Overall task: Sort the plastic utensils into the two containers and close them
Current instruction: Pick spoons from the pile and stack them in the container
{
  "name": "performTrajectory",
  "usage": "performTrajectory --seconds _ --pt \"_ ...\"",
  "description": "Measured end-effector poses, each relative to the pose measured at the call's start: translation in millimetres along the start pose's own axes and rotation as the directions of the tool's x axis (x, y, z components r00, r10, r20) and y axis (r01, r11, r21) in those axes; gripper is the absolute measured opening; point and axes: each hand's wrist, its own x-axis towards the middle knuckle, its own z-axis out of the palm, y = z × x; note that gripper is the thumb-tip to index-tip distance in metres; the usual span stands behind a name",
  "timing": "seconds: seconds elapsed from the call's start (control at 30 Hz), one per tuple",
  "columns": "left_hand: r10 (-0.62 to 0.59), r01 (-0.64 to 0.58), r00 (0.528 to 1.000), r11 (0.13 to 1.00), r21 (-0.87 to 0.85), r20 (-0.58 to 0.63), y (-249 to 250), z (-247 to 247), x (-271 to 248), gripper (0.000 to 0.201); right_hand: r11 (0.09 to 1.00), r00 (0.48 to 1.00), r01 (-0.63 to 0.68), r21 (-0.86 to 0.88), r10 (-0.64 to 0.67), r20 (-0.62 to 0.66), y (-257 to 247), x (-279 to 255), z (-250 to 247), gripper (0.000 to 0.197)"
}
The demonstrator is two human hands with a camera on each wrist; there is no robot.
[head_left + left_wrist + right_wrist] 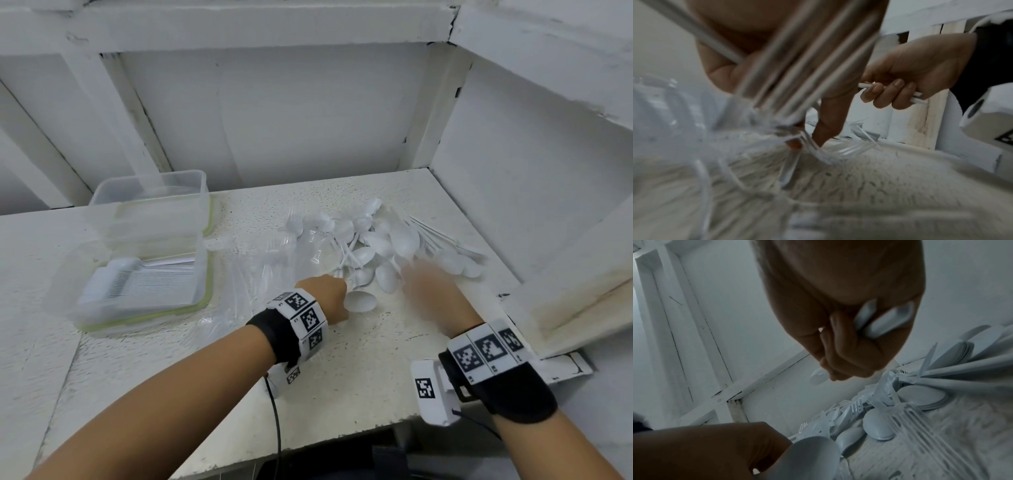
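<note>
Head view: two clear containers [147, 240] stand stacked at the bench's [342, 359] left; the lower [137, 291] holds stacked white utensils. Left wrist view: left hand [777, 65] clutches handles [807, 56]. Right wrist view: right hand [842, 321] grips spoon handles [879, 321] beside the spoon-and-fork pile [879, 418].

I see a big pile of white spoons [383, 240] on the worktop [359, 359]. My left hand [323, 298] holds spoon handles at the pile's near edge. My right hand [435, 291] (all blurry) is beside it. Two clear containers [144, 246] sit off to the left.
</note>
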Motion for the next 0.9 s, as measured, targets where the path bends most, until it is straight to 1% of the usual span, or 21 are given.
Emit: performTrajectory --seconds 0.07,0.17,0.23,0.37,0.47,0.5,0.57,0.67,0.8,0.9 --pt "0.008 -0.008 1.000 1.000 -0.001 0.001 -2.3 2.1 -0.9 0.020 1.000 1.000 0.019 -0.005 -0.019 -0.002 0.6 0.5 2.5 0.017" --pt "0.009 -0.009 0.999 1.000 0.008 -0.030 -5.0 6.2 -2.4 0.022 0.997 0.999 0.053 -0.050 -0.053 0.008 2.9 0.9 5.4 0.015" --pt "0.013 -0.010 0.999 0.999 0.043 -0.053 -4.8 7.3 -3.2 0.021 0.996 0.998 0.059 -0.061 -0.058 0.016 4.1 1.7 6.7 0.014" --pt "-0.002 0.009 0.998 0.993 0.117 -0.056 -2.7 6.9 -3.6 0.014 0.996 0.998 0.067 -0.064 -0.066 0.022 5.2 2.6 8.6 0.013" --pt "-0.009 0.017 0.998 0.992 0.129 -0.062 -4.8 7.2 -2.8 0.023 0.995 0.997 0.071 -0.069 -0.069 0.022 6.9 3.3 8.1 0.013" --pt "-0.008 0.016 0.998 0.993 0.118 -0.066 -5.8 6.8 -3.0 0.023 0.995 0.997 0.077 -0.068 -0.076 0.023 7.2 3.8 7.9 0.014" --pt "0.010 -0.005 0.998 0.998 0.069 -0.070 -7.3 5.1 -4.0 0.017 0.994 0.996 0.090 -0.064 -0.088 0.020 7.1 6.2 8.7 0.014" --pt "0.073 -0.077 0.994 0.996 -0.053 -0.077 -10.7 3.2 -7.0 0.009 0.994 0.996 0.091 -0.065 -0.090 0.012 5.2 10.2 10.6 0.013" --pt "0.107 -0.131 0.988 0.967 -0.220 -0.114 -19.3 -0.5 -8.5 0.009 0.992 0.996 0.085 -0.091 -0.086 -0.008 1.5 17.2 12.8 0.023" --pt "0.119 -0.167 0.980 0.928 -0.332 -0.161 -23.8 -1.3 -8.2 0.010 0.993 0.996 0.070 -0.095 -0.075 -0.049 -3.3 20.5 15.5 0.021"
